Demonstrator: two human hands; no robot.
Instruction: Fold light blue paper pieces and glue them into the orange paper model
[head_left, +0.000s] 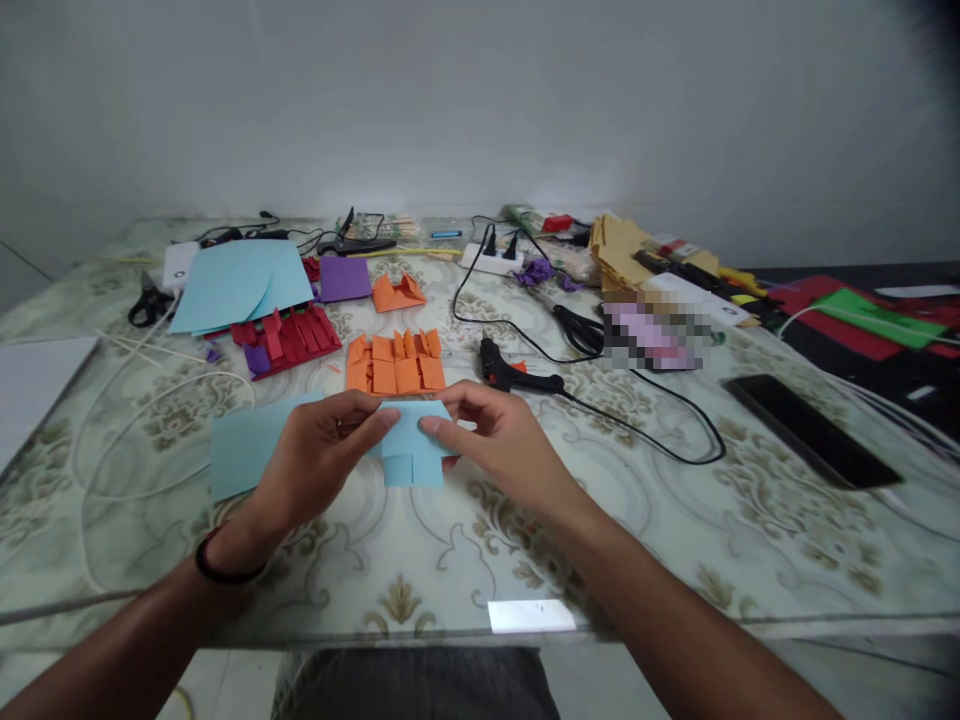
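Note:
A small light-blue folded paper [412, 440] is held up between both hands, its lower flaps parted by a slit. My left hand [319, 440] pinches its left side, thumb on the front. On the right side my right hand [495, 425] grips it, thumb on the front and fingers behind. Just beyond it lie folded orange paper pieces [395, 362] in a row. A flat light-blue sheet [251, 447] rests on the table, partly under my left forearm. Right of the orange row is a black glue gun [517, 370] with a cord.
Light-blue sheets [232, 285], red folded papers [289, 340], a purple square [345, 278] and another orange piece [397, 292] lie farther back. A power strip [491, 259] and scissors [577, 328] sit behind the glue gun. A phone [814, 425] lies at right; a white cable [172, 375] loops at left.

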